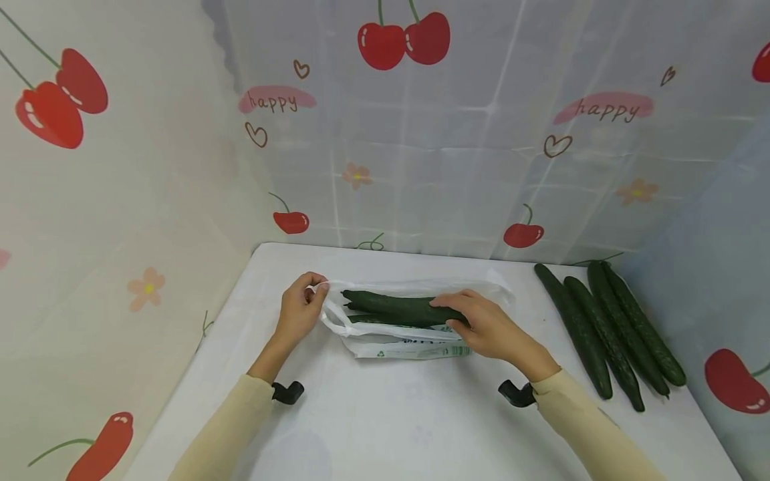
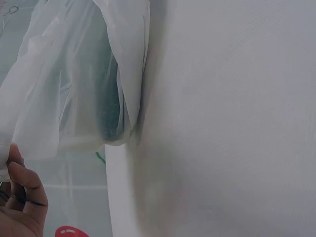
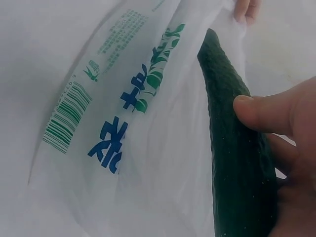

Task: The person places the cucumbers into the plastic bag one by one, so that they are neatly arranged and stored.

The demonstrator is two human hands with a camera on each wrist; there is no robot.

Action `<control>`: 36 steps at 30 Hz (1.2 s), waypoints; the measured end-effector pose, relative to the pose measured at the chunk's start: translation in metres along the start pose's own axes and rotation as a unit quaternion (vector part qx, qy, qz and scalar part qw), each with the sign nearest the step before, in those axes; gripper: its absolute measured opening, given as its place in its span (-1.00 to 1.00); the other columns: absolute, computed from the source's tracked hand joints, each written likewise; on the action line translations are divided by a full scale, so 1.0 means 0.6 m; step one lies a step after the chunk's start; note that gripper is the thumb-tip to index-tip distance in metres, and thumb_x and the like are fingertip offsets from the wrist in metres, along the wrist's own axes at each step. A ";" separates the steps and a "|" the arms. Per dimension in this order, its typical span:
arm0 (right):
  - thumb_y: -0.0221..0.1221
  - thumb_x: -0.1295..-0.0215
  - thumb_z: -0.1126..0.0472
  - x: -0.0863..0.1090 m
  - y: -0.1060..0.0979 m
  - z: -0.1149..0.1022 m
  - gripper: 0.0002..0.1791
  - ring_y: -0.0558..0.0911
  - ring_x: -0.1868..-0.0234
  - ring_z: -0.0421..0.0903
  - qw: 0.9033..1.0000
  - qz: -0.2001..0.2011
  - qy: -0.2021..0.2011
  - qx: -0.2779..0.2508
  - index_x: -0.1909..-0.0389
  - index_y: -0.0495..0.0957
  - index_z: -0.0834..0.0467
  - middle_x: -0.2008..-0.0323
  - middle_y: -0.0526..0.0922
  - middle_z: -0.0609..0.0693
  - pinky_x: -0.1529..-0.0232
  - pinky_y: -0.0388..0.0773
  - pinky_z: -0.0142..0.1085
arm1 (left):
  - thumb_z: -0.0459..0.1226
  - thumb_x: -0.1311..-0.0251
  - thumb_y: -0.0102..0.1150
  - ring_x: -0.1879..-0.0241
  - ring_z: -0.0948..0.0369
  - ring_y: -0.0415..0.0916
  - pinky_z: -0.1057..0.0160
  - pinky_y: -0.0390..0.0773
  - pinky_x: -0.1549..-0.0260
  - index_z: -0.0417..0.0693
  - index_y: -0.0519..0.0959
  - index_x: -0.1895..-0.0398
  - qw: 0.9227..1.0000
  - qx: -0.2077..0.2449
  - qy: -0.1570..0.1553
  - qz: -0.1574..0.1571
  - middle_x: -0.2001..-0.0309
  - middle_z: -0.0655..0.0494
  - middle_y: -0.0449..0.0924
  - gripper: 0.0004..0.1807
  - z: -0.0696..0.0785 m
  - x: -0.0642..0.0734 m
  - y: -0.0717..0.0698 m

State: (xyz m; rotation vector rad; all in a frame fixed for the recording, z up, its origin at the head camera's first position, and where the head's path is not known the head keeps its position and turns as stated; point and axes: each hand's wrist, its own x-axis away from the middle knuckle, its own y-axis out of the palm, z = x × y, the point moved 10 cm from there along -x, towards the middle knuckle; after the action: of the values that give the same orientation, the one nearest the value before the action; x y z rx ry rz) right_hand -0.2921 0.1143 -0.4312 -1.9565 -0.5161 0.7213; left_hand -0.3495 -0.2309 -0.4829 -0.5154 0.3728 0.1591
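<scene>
A white plastic bag (image 1: 409, 350) with green and blue print lies on the table, its mouth spread open. Several cucumbers lie lengthwise inside it. At the bag's left edge, my left hand (image 1: 303, 304) pinches the rim between thumb and fingers. My right hand (image 1: 490, 325) grips a cucumber (image 1: 397, 304) over the bag opening, the thumb on the near side. In the right wrist view the thumb presses on the bumpy dark green cucumber (image 3: 237, 158), beside the printed plastic. Through the translucent bag (image 2: 81, 98) in the left wrist view a dark green shape shows.
Several more cucumbers (image 1: 607, 334) lie side by side at the table's right edge. The white table (image 1: 385, 414) meets a cherry-printed curtain (image 1: 421, 167) behind and at both sides. A black wrist mount (image 1: 517, 394) sits under each forearm.
</scene>
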 end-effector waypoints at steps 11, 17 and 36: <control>0.40 -0.38 0.35 -0.015 0.012 -0.008 -0.49 0.67 -0.24 -0.03 1.000 -0.014 -0.015 0.010 -0.32 0.63 0.02 -0.25 0.73 -0.08 -0.07 0.75 -0.05 | -0.25 -0.54 0.24 0.57 0.30 0.29 0.36 0.31 0.63 -0.07 0.65 0.06 1.000 -0.002 0.014 0.013 0.33 0.04 0.53 -0.91 0.020 -0.009 -0.012; 0.39 -0.40 0.32 -0.033 0.023 -0.001 -0.51 0.68 -0.21 -0.04 1.000 -0.016 -0.007 0.021 -0.31 0.64 0.01 -0.24 0.73 -0.08 -0.01 0.75 -0.09 | -0.24 -0.53 0.25 0.55 0.31 0.31 0.40 0.32 0.61 -0.11 0.65 0.05 1.000 0.000 0.016 0.014 0.25 -0.01 0.59 -0.88 0.024 -0.008 -0.012; 0.30 -0.47 0.36 -0.066 0.058 0.079 -0.47 0.74 -0.17 0.06 0.996 -0.022 0.067 0.047 -0.41 0.58 0.02 -0.28 0.74 0.06 -0.13 0.74 0.04 | -0.25 -0.54 0.23 0.50 0.22 0.33 0.41 0.31 0.55 -0.12 0.64 0.03 1.000 0.003 0.020 0.012 0.24 0.00 0.57 -0.88 0.024 -0.006 -0.014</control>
State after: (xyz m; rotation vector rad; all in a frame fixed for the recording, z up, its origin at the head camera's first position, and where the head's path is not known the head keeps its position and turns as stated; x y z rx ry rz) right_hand -0.3511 0.1042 -0.4689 -1.8847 -0.4345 0.5732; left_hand -0.3465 -0.2307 -0.4661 -0.5094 0.4189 0.1703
